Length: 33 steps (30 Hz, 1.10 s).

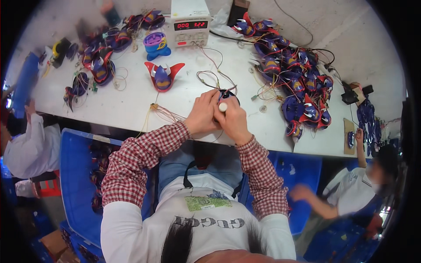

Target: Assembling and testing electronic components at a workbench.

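Note:
My left hand (203, 113) is closed at the near edge of the white table, steadying a dark purple toy part (227, 94) that my hands mostly cover. My right hand (235, 122) presses against it, fingers curled round a slim tool whose rounded white end (223, 107) points up; its tip is hidden. Red and dark wires (214, 78) loop on the table just beyond the part. To the left, a purple toy head with white horns and a red collar (163, 78) stands upright. Thin loose wires (164, 112) lie beside my left forearm.
A white power supply (190, 24) with a red display stands at the back, beside a blue-and-purple round fixture (156, 45). Wired toy heads pile up at right (291, 72) and left (101, 65). Blue bins (72, 175) flank my lap. People work at both sides.

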{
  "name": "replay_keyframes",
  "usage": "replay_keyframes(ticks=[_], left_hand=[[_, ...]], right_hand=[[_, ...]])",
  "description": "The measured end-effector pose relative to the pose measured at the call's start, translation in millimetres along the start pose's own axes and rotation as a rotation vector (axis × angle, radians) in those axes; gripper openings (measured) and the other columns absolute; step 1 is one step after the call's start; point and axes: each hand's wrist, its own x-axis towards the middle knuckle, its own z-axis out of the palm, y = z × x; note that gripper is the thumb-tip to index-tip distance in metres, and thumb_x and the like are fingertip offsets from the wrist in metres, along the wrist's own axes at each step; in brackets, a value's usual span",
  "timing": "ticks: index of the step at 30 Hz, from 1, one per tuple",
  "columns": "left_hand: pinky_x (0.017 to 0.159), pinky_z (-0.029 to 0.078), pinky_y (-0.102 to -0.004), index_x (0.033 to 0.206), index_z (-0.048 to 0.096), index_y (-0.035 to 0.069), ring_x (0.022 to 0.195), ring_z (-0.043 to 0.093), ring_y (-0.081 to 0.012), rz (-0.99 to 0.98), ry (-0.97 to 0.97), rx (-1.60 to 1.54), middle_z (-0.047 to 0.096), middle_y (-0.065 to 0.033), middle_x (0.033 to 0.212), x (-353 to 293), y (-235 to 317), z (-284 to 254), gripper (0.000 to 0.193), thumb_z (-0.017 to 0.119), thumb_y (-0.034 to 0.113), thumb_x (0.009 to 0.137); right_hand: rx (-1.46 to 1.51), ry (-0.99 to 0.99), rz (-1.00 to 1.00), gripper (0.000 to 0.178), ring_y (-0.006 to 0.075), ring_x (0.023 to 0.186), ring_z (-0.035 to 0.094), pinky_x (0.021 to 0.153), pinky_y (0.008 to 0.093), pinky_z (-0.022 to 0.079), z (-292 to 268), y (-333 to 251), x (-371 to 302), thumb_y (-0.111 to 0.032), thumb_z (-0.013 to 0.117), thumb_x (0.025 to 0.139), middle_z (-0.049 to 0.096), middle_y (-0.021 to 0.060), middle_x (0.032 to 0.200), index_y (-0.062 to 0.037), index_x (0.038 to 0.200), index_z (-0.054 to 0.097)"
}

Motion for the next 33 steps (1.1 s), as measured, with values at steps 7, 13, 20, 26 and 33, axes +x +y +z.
replay_keyframes(ticks=[7,13,20,26,33], left_hand=[[0.097,0.036,-0.0422,0.133,0.037,-0.003,0.114,0.045,-0.0358,-0.018,-0.083,-0.029,0.040,-0.0227,0.131,5.0,0.2,-18.4,0.100,0.083,0.041,0.057],[0.093,0.041,-0.0350,0.122,0.042,-0.003,0.110,0.047,-0.0290,-0.318,0.181,-0.119,0.042,-0.0199,0.125,-58.6,-23.5,-93.3,0.066,0.077,0.025,0.074],[0.091,0.045,-0.0370,0.124,0.036,-0.010,0.111,0.048,-0.0305,-0.599,0.473,-0.113,0.041,-0.0255,0.122,-53.5,-98.5,-101.1,0.080,0.080,0.027,0.069],[0.089,0.046,-0.0352,0.121,0.040,-0.011,0.101,0.055,-0.0289,-0.548,0.394,-0.317,0.052,-0.0228,0.110,-28.7,-116.7,-97.1,0.079,0.081,0.028,0.066],[0.078,0.049,-0.0275,0.111,0.049,-0.007,0.084,0.060,-0.0236,-0.718,0.250,-0.410,0.059,-0.0174,0.101,-21.5,-121.2,-115.3,0.065,0.082,0.025,0.064]], right_hand=[[0.113,0.267,0.169,0.012,0.0175,0.062,0.051,0.057,0.0268,0.044,-59.4,15.6,-12.8,-0.008,0.065,0.081,0.058,0.0068,0.077,-0.0032,0.090,0.058],[-0.045,0.162,0.308,0.013,0.0165,0.058,0.049,0.056,0.0262,0.042,-89.6,72.6,-29.0,-0.012,0.065,0.083,0.059,0.0058,0.072,-0.0009,0.081,0.060],[-0.073,0.346,0.373,0.028,0.0163,0.075,0.047,0.068,0.0258,0.041,-81.6,32.4,-38.6,-0.015,0.064,0.086,0.056,0.0088,0.091,0.0002,0.108,0.056],[0.237,-0.241,-0.126,0.038,0.0264,0.096,0.052,0.081,0.0342,0.045,-1.5,-56.9,-22.1,-0.016,0.067,0.080,0.053,0.0135,0.105,0.0010,0.113,0.056],[-0.188,-0.350,-0.193,0.038,0.0305,0.078,0.055,0.070,0.0366,0.048,122.4,-109.3,41.7,-0.028,0.068,0.079,0.054,0.0153,0.092,0.0016,0.100,0.057]])
